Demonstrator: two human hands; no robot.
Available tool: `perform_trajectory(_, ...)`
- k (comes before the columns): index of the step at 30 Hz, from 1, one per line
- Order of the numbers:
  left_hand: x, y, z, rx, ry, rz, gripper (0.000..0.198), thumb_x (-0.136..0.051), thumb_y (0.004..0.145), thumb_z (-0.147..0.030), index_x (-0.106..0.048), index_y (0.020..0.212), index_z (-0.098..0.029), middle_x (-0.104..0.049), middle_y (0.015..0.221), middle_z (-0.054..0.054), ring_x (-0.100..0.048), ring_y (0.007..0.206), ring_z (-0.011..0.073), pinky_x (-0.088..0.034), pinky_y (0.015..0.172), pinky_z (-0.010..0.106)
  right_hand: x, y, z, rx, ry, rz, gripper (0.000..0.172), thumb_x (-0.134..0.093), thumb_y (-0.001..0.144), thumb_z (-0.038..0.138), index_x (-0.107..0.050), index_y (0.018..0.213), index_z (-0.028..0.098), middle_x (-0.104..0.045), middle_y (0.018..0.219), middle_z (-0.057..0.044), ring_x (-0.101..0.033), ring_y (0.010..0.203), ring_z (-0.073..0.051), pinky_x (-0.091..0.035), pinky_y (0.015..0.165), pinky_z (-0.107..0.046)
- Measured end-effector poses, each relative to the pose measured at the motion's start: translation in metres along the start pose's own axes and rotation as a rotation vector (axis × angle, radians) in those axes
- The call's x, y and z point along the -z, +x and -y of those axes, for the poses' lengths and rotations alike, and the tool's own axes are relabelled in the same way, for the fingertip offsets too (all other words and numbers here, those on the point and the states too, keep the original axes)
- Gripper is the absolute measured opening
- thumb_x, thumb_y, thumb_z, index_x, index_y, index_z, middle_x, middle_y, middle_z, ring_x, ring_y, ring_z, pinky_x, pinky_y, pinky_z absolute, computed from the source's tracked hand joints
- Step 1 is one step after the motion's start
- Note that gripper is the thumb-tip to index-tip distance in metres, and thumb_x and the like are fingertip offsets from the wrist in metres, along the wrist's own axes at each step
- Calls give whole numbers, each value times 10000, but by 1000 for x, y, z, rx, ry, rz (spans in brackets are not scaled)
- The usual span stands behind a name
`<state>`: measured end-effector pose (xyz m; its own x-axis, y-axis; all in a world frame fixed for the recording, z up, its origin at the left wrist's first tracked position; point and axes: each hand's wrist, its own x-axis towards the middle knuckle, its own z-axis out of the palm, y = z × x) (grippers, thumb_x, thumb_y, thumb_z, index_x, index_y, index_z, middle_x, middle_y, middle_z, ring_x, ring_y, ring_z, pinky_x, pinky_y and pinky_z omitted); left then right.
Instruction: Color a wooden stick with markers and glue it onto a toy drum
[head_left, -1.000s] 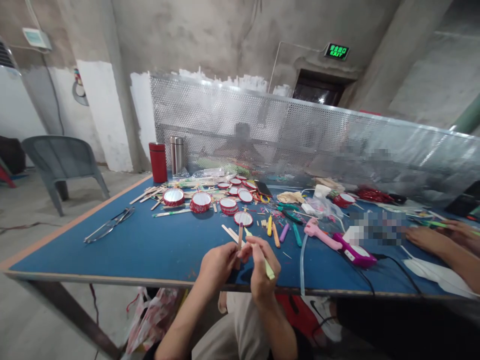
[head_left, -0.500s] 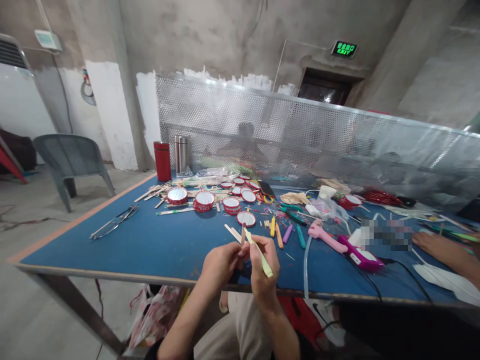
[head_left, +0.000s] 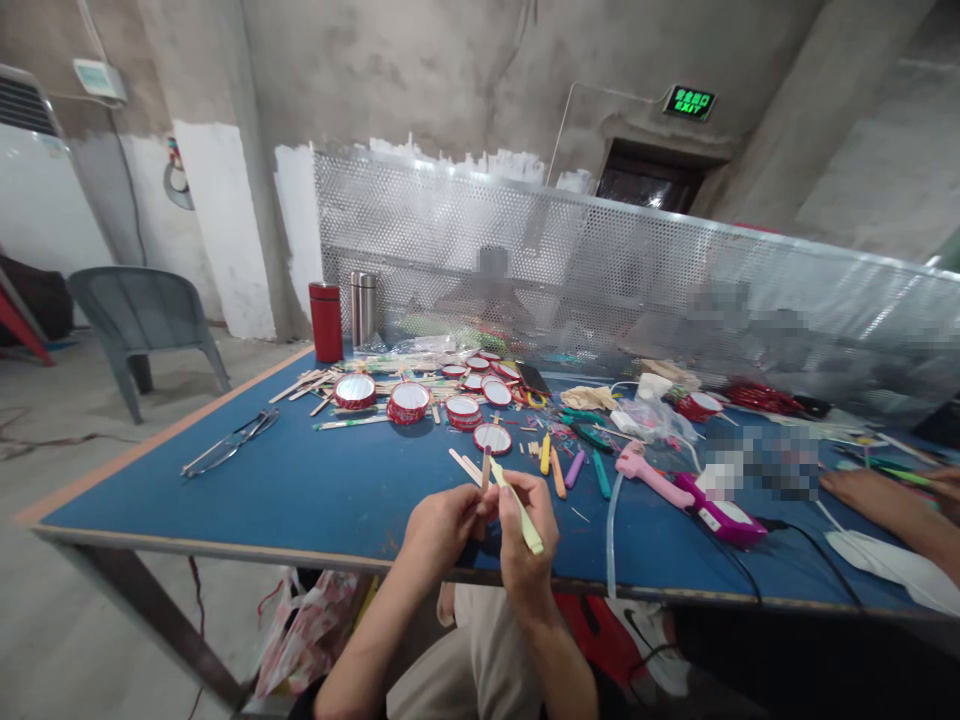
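**Fig. Head view: both hands at the near edge of the bench.**

The left hand [head_left: 442,525] is closed on a short wooden stick [head_left: 485,468], held upright. The right hand [head_left: 529,540] grips a pale yellow-green stick [head_left: 520,508], slanted so that its upper end meets the wooden stick.

**Change.** Against the view one second earlier, the hands sit a little higher and closer together. The slanted stick's tip now lies at the wooden stick rather than beside it. Over the last half second almost nothing has moved, so the hold reads as steady, close work between the two pieces. At far right, a co-worker's hand [head_left: 862,488] has drawn slightly back along the bench.

**Edges and room.**
- The hands hang directly over the near edge of the bench [head_left: 300,490], with the person's lap below.
- Left of them the blue top is bare as far as a thin metal-framed item [head_left: 229,442] lying near the left edge.
- Just beyond them lie loose coloured sticks [head_left: 559,468]. Farther off is a cluster of red-rimmed drums [head_left: 409,402].
- To the right, a clear tube [head_left: 609,530] runs to the near edge, and a pink glue gun [head_left: 646,470] lies beside it.
- A perforated screen [head_left: 600,270] closes the far side.
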<state>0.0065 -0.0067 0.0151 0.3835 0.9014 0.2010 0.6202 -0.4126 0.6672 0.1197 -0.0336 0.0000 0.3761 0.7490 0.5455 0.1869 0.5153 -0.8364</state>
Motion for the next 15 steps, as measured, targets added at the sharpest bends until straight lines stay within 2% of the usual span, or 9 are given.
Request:
perform_trajectory(4, -1, 0, 1, -14, -8, -6, 222, -441, 858, -242, -591, 699, -208, -645, 644, -26, -551, 598, 109, -307, 548, 188, 0, -1, -1, -6, 26, -29, 189, -493, 877, 347, -527, 967, 184, -642, 728, -3, -627, 625, -145, -518, 607, -284)
perform_trajectory(9, -1, 0, 2, -14, 10, -16, 177, -453, 829, -205, -584, 710, -204, -645, 660, -22, -547, 606, 111, -304, 554, 190, 1, 0, -4, 0, 7, 26, 188, -495, 878, 347, -538, 967, 187, -651, 749, -11, -635, 670, -153, -516, 625, -284)
perform_trajectory(15, -1, 0, 1, -13, -18, -1, 169, -451, 816, -184, -590, 723, -211, -650, 665, -29, -557, 619, 109, -321, 566, 180, 1, 0, -5, -20, 30, 32, 183, -499, 879, 347, -541, 967, 192, -643, 752, -7, -624, 652, -145, -514, 620, -279)
